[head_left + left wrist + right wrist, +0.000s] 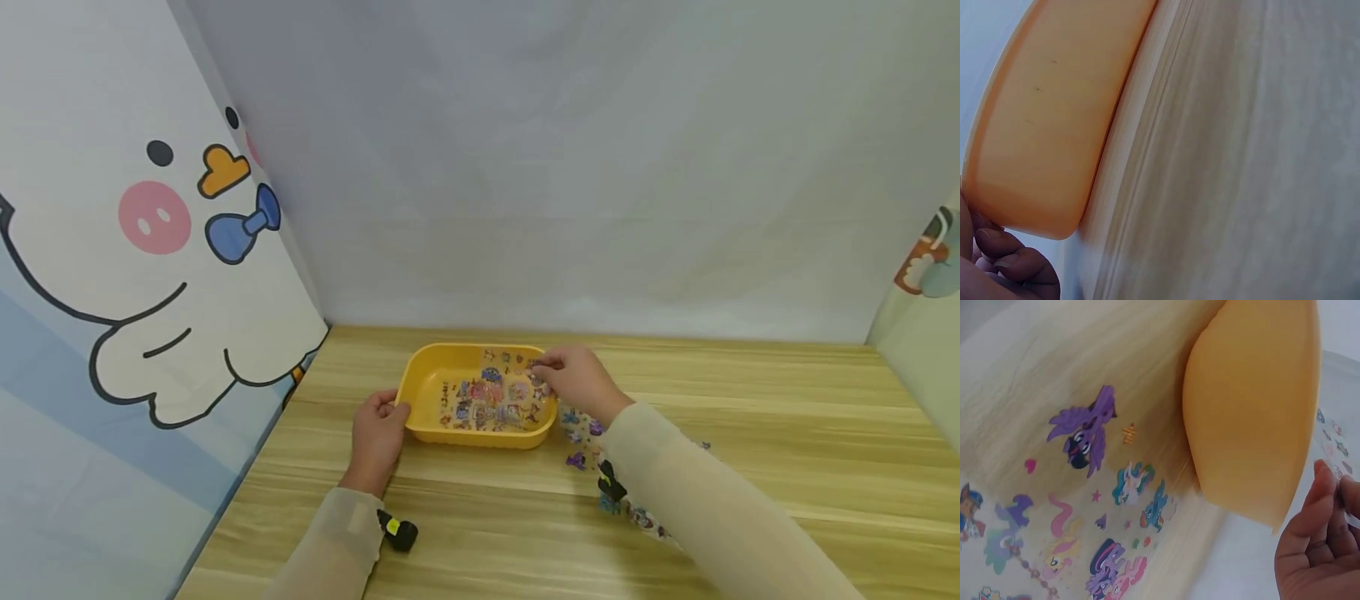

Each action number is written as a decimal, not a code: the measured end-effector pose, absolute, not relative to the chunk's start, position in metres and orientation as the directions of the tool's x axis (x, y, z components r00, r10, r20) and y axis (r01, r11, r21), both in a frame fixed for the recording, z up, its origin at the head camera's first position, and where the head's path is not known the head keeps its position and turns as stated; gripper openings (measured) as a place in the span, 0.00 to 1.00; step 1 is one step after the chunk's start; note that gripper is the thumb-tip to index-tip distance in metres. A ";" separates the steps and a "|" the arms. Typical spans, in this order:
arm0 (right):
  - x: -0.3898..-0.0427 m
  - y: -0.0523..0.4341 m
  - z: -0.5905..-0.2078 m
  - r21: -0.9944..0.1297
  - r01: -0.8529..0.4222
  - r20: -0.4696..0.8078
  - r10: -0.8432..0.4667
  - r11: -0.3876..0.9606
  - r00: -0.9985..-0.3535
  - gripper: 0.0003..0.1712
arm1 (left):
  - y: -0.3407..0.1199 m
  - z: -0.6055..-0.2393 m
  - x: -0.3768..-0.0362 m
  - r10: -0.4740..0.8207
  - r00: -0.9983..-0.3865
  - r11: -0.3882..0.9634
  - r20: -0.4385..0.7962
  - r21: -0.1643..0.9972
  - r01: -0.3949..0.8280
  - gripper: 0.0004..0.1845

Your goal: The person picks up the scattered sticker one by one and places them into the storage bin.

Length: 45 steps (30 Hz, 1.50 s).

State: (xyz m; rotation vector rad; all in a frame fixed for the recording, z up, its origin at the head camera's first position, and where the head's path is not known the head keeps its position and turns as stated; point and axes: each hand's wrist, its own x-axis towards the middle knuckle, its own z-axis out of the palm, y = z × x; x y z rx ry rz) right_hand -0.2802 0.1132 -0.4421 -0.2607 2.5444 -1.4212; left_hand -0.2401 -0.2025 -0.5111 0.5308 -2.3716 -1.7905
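Observation:
A shallow yellow plastic basin point(480, 439) stands on the wooden table. My left hand point(377, 437) holds its left end, thumb over the rim; in the left wrist view curled fingers point(1022, 265) show by the basin's corner point(1054, 219). A clear sticker sheet point(487, 392) with small colourful cartoon figures spans the middle and right of the basin. Over the basin's right end, my right hand point(581, 382) pinches this sheet's edge between thumb and fingers. The right wrist view shows the pinched sheet point(1335, 440) beyond the basin's wall point(1247, 419).
More clear sticker sheets point(576, 435) with purple ponies and other figures lie on the table right of the basin, partly hidden under my right forearm. A pale curtain point(585, 208) hangs behind the table. A cartoon-printed panel point(187, 333) borders the left side.

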 end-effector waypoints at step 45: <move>-0.241 0.187 -0.444 -0.712 -0.151 0.047 -0.169 0.686 -0.985 0.21 | -0.200 -0.509 -0.238 -0.354 -0.926 0.249 -0.131 0.941 -0.229 0.19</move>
